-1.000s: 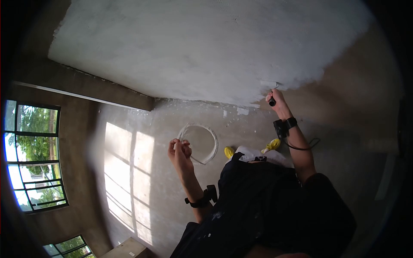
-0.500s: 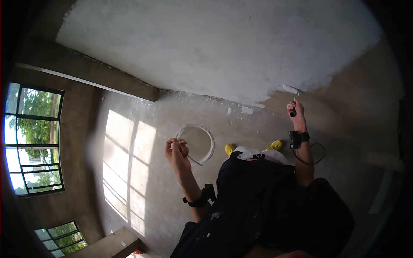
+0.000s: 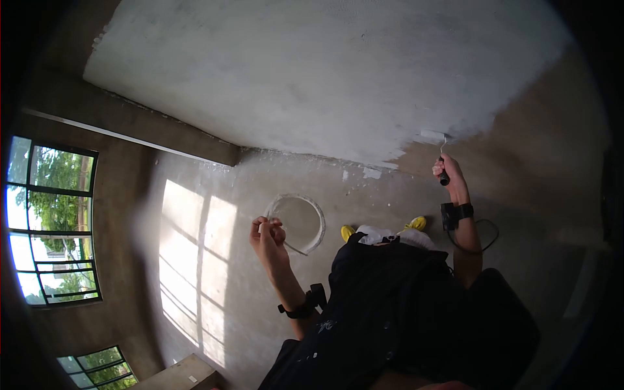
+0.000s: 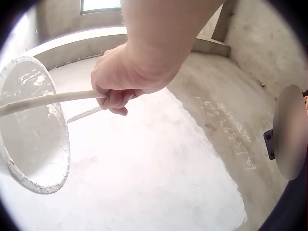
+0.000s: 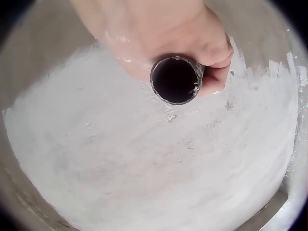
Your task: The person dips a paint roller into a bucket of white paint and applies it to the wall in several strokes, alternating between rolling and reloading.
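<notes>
My left hand (image 3: 268, 244) grips the thin wire-like handle (image 4: 53, 99) of a round bucket, its fingers curled round it. In the head view the bucket's white-smeared rim (image 3: 320, 224) shows beside that hand, with pale paint inside. My right hand (image 3: 455, 174) holds a paint roller by its black handle (image 3: 444, 177). The white roller sleeve (image 3: 431, 136) lies at the wall, near the lower edge of the painted area. In the right wrist view the hollow end of the roller handle (image 5: 176, 79) faces the camera, with fingers wrapped round the grip.
The wall (image 3: 312, 78) is mostly white, with bare brown plaster (image 3: 533, 123) at the right. A ledge (image 3: 149, 127) juts out at the left. Yellow shoes (image 3: 416, 223) stand on the concrete floor, which has white splatters. Windows (image 3: 58, 201) are at far left.
The roller has shifted right along the wall, and my right hand has moved right and lower in view, away from the wall's edge. The left hand stays on the bucket handle.
</notes>
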